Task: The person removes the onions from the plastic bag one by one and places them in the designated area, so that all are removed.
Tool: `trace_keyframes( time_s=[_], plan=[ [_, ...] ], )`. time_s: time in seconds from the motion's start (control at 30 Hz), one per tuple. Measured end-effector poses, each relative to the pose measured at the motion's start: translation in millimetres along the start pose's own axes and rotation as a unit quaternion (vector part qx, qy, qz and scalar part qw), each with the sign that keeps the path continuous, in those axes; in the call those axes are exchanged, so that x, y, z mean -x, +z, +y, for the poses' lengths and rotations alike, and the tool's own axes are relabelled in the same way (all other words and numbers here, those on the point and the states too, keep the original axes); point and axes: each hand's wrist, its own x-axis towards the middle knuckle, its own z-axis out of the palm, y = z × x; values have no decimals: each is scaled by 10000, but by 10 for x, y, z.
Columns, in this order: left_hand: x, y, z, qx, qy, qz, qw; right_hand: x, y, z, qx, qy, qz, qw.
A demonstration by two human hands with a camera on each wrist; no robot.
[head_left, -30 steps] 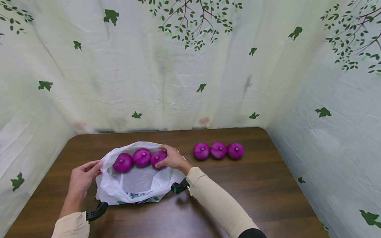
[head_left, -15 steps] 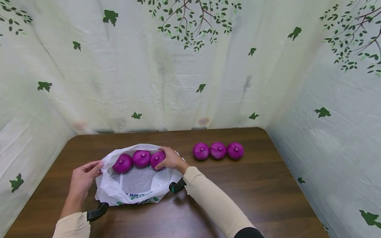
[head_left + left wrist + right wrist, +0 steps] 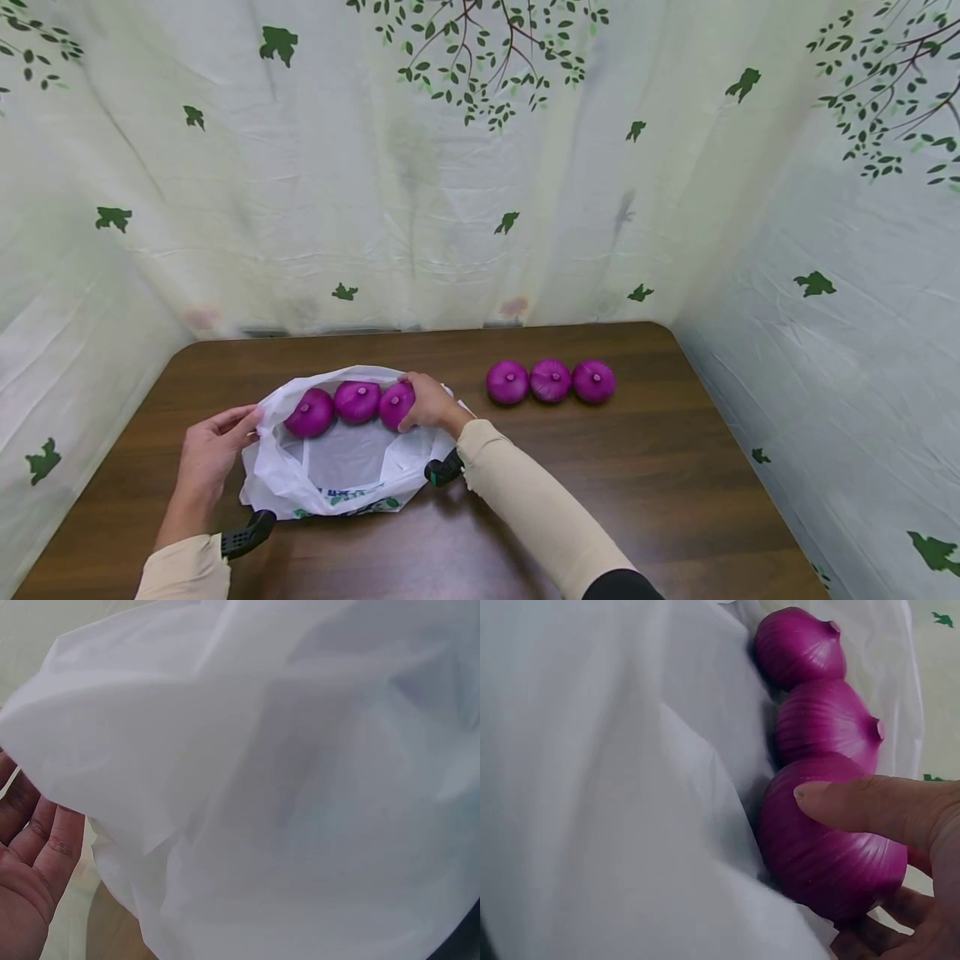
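Observation:
A white plastic bag (image 3: 348,458) lies on the table with its mouth held wide. Inside it, along the far side, sit three red onions in a row: a left onion (image 3: 310,413), a middle onion (image 3: 357,402) and a right onion (image 3: 395,405). My left hand (image 3: 208,454) pinches the bag's left rim; the left wrist view is mostly filled by white plastic. My right hand (image 3: 433,405) grips the right onion, and in the right wrist view the thumb (image 3: 855,804) lies across its top, with fingers partly hidden beneath. That onion touches the middle one.
Three more red onions (image 3: 551,380) stand in a row on the brown wooden table (image 3: 637,467), right of the bag. Behind the table hangs a pale curtain (image 3: 450,167) with a leaf pattern, which also runs along both sides.
My right hand has shifted slightly left and down, its thumb drawn back a little on the right onion. The bag's far rim has dropped slightly. My left hand keeps its hold.

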Motion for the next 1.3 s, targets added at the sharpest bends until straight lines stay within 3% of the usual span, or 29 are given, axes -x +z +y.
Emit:
trace_keyframes(
  time_s=[0.2,0.5,0.93,1.3],
  plan=[
    [27,14,18,-46,124,-82,9999,-6,0,12,147,-81,-12,9999],
    [43,10,31,10,70,-63,10000,-4,18,0,272,-349,-213,9988],
    [32,18,27,202,128,-97,9997,10,-10,-14,594,-689,-122,9958],
    [31,-6,23,-38,-13,-169,9998,129,-136,-95,233,-955,-90,9951]
  ],
)
